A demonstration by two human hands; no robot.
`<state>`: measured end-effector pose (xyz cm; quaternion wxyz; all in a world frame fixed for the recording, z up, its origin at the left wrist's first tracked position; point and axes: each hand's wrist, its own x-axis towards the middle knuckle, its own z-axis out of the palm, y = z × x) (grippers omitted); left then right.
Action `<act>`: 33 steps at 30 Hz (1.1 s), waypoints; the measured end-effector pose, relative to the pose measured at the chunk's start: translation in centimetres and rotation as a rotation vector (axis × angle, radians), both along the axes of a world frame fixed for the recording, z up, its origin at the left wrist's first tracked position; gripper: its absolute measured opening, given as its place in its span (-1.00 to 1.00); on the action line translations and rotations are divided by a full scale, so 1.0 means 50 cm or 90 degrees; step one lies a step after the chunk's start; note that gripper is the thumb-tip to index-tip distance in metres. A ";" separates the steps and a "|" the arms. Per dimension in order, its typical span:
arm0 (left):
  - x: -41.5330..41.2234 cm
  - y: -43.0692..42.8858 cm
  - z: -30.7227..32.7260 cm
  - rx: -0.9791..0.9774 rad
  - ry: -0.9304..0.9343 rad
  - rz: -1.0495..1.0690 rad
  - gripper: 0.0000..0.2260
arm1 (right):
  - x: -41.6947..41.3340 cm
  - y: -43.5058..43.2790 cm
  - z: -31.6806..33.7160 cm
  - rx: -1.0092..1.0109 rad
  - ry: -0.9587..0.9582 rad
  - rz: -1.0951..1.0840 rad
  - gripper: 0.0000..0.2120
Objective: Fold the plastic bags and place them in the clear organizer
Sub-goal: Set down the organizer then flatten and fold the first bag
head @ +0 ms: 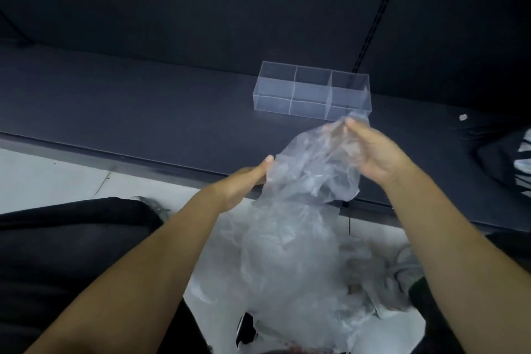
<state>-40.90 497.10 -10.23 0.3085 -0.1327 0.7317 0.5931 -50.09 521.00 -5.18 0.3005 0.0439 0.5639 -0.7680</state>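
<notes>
I have both hands up over the front edge of the dark cushion (143,112), and a crumpled clear plastic bag (313,169) hangs between them; the left hand (244,181) pinches the bag's left edge, thumb pressed on the near side, with the other fingers hidden behind the film; the right hand (373,152) is curled round the bag's upper end, fingertips bunched together on the plastic at its top. The bag is in the air, not lying on the cushion; its top corner sits just in front of the organizer (313,92) in my view, though I cannot tell whether the two touch. The organizer stands upright on the cushion, further back than the hands; it is a clear box split by thin walls into six compartments, two rows of three. Below the held bag, a loose pile of clear bags (287,267) lies between my legs on the white floor (43,175); the held bag's lower end blurs into that pile, so I cannot tell where one stops. A grey shoe (408,267) shows beside the pile on the right; a small white scrap (462,117) lies on the cushion, well to the right of the organizer.
</notes>
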 end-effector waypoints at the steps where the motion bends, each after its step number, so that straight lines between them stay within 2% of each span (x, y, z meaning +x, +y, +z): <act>1: -0.001 0.000 0.003 0.051 0.018 -0.001 -0.35 | -0.007 0.006 0.014 -0.026 -0.023 -0.038 -0.54; 4: -0.006 0.006 0.011 0.218 0.059 0.031 -0.48 | -0.013 0.021 0.026 -0.069 -0.102 -0.135 -0.68; 6: -0.012 0.017 0.021 0.287 0.080 0.014 -0.49 | -0.007 0.030 0.023 -0.090 -0.147 -0.181 -0.66; 8: -0.020 0.031 0.030 0.243 0.080 -0.035 -0.45 | -0.003 0.043 0.018 -0.107 -0.180 -0.210 -0.61; 10: -0.028 0.042 0.034 0.157 0.066 -0.032 -0.56 | 0.001 0.054 0.014 -0.080 -0.206 -0.227 -0.62; 12: -0.035 0.046 0.035 0.128 0.034 0.082 -0.66 | 0.005 0.065 0.009 -0.023 -0.223 -0.213 -0.69; 15: -0.043 0.038 0.035 0.246 0.026 0.274 -0.70 | 0.015 0.093 -0.001 0.117 -0.182 -0.227 -0.72; 18: -0.043 0.034 0.040 0.325 0.030 0.355 -0.70 | 0.051 0.107 0.010 0.276 -0.013 -0.278 -0.48; 21: -0.038 0.045 0.042 0.389 0.022 0.377 -0.67 | 0.119 0.051 0.034 0.268 0.062 -0.083 -0.06; 23: -0.029 0.054 0.039 0.424 0.019 0.381 -0.60 | 0.152 -0.007 0.022 0.283 0.042 0.017 0.04; 25: -0.015 0.064 0.031 0.422 0.009 0.375 -0.57 | 0.171 -0.051 -0.010 0.239 0.011 0.002 -0.07; 27: 0.001 0.067 0.023 0.406 0.009 0.370 -0.59 | 0.178 -0.069 -0.045 0.177 -0.015 -0.072 -0.34; 29: 0.010 0.060 0.014 0.371 0.014 0.378 -0.65 | 0.177 -0.063 -0.060 0.201 0.008 -0.131 -0.61; 32: 0.016 0.059 0.006 0.102 -0.005 0.475 -0.78 | 0.165 -0.040 -0.057 0.222 0.073 -0.182 -0.82; 33: 0.016 0.060 0.001 -0.024 0.018 0.511 -0.73 | 0.161 -0.033 -0.049 0.231 0.100 -0.187 -0.83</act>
